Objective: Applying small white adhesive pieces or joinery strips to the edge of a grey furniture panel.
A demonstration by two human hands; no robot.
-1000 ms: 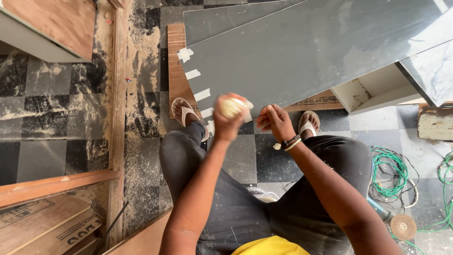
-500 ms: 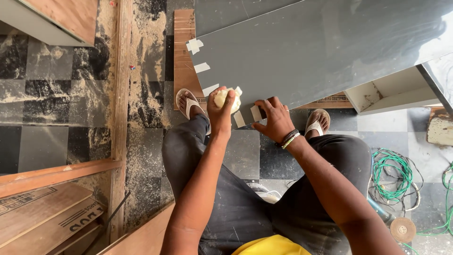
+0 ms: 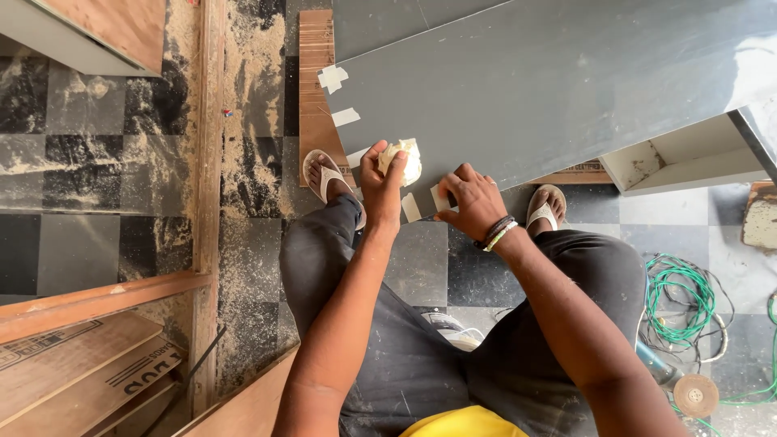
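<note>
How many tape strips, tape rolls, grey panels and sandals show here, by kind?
Tape strips along the panel edge: 5, counting the crumpled top strip and the one under the right hand
Tape roll, in the left hand: 1
Large grey panel: 1
Sandals, on the feet: 2
Total: 9

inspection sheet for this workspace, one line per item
surface: grey laminated panel lying flat, pale tape strips along its near edge
job's things: roll of cream masking tape held over the panel edge
clutter: sawdust spread on the checkered floor; plywood sheets stacked at lower left
grippers: left hand grips the tape roll; right hand presses a strip at the panel edge
cables: green cord coiled on the floor at right, beside a round disc tool
surroundings: wooden frame at left, open cabinet box at right
</note>
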